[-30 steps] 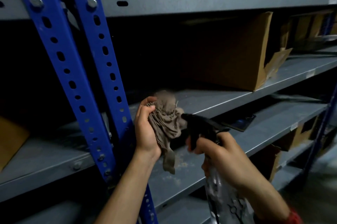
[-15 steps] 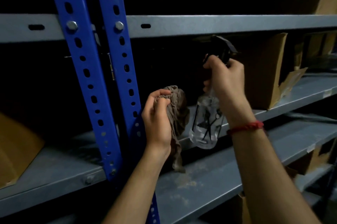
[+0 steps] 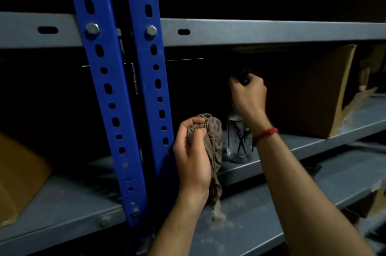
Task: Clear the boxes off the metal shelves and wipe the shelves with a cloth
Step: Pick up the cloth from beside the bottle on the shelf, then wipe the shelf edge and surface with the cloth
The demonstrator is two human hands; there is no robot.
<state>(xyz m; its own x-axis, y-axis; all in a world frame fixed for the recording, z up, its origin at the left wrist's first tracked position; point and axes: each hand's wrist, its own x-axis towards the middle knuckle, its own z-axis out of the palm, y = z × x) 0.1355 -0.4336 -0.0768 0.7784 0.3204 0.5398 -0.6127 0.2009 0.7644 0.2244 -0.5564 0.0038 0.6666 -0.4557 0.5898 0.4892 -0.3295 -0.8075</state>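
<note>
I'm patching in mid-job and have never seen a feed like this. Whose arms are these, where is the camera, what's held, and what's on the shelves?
No machine here: these are a person's two bare arms, seen from one wide-angle camera worn on their head, looking forward and down. The left hand grips a bunched brownish cloth. The right hand, a red band at its wrist, grips the dark top of a clear spray bottle, whose base seems to rest on the grey metal shelf. Further right on that shelf stands an open cardboard box. A second box sits at far left, past the blue uprights. The lower shelf shows dusty patches.
</note>
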